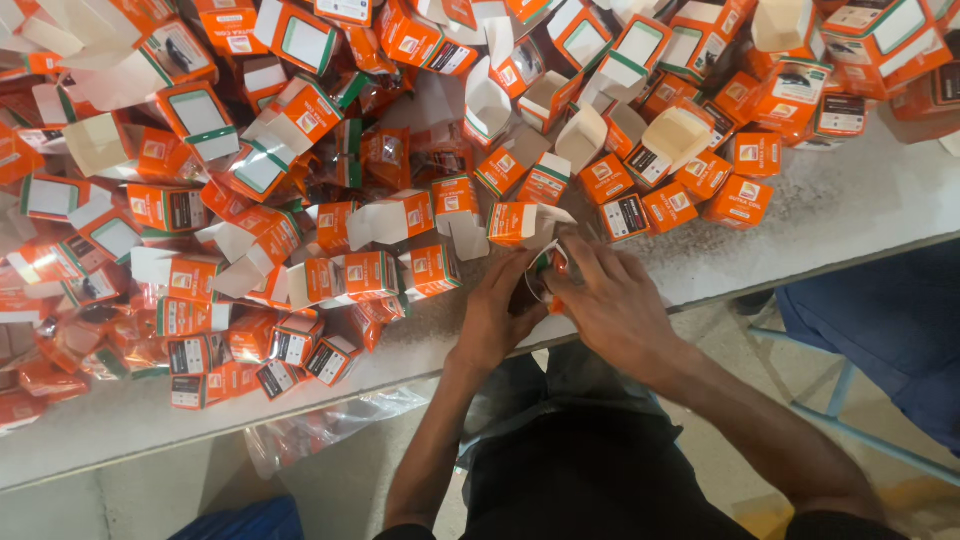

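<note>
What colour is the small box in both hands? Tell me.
Orange with white and green, small box, head view.

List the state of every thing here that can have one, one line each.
Left hand: closed around the small orange carton.
Right hand: fingers pressed on the same carton.
Small orange carton: held in both hands at the table edge, mostly hidden.
Carton by the hands: white flap open.
Closed cartons: flaps shut, grouped at right.
Open cartons: flaps up, white insides showing.
Cellophane packets: crumpled, at left.
Table: white, scuffed.

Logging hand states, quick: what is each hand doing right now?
Left hand: closed on the small orange box.
Right hand: fingers closed over the same box.
</note>
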The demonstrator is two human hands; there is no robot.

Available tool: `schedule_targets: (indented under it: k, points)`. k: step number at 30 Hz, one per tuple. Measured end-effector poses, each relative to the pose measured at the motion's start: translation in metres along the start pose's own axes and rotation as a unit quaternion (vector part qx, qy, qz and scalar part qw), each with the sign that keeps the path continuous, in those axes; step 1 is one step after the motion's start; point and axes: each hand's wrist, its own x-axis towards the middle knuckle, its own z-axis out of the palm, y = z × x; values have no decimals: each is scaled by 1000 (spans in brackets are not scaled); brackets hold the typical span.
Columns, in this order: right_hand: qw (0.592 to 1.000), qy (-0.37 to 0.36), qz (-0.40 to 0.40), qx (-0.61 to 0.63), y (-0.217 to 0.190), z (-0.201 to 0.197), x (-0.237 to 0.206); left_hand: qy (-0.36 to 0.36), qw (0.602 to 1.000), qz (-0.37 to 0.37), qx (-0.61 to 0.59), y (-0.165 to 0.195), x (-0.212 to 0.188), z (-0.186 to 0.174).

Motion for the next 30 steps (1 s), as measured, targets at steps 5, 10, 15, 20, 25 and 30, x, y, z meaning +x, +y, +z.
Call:
schedule_targets:
  k: [5,10,15,20,25,30]
  points:
    - [997,-30,-22,68,10,3,7,30,998,36,32,3,0,-1]
    - [992,-2,45,115,3,12,4,-8,999,-24,26,4,-3,-2]
    - [992,-72,100,38,-5,31,25,-4,999,13,32,4,-6,-3]
    - [984,56,99,135,-2,33,16,32,999,9,-19,13,-3,-7]
    - [994,83,26,73,0,26,-8,36,999,-18,-15,14,3,-5]
    - [998,-13,42,-40,-4,25,0,46,999,24,3,12,5,-2]
